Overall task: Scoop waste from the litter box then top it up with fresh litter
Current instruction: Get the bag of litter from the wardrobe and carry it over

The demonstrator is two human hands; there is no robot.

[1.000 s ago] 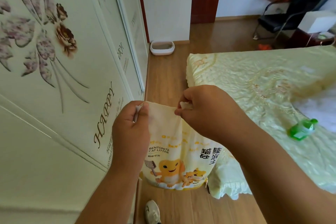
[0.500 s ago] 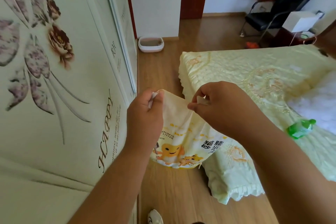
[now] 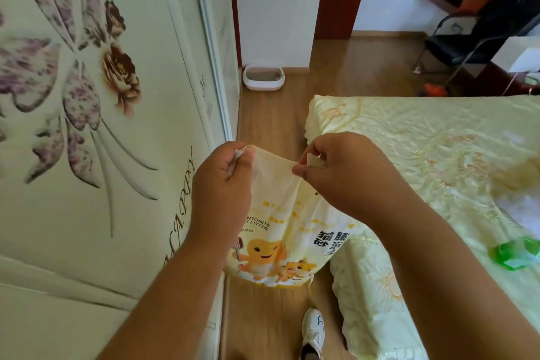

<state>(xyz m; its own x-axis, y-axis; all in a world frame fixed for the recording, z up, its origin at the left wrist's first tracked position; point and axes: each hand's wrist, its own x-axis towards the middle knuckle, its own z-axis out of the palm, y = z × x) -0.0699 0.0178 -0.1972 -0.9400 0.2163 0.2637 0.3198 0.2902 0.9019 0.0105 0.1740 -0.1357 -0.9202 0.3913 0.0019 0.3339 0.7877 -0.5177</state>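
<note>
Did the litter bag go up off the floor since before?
Yes. The bag hangs higher against the wardrobe, its bottom off the floor, both hands pinching its top.

Bare forearms, white shoe point(image 3: 313, 329)

I am seeing the litter bag point(image 3: 280, 231) only in part: the left hand point(image 3: 225, 184) is covering the start of its printed wording, and the right hand point(image 3: 344, 175) and forearm are hiding its right side. The litter box point(image 3: 264, 76) is sitting too far off for me to judge its contents. The green object point(image 3: 515, 253) on the bed point(image 3: 423, 137) is blurring beyond identification. The shoe point(image 3: 313, 330) is running off the bottom edge.
</note>
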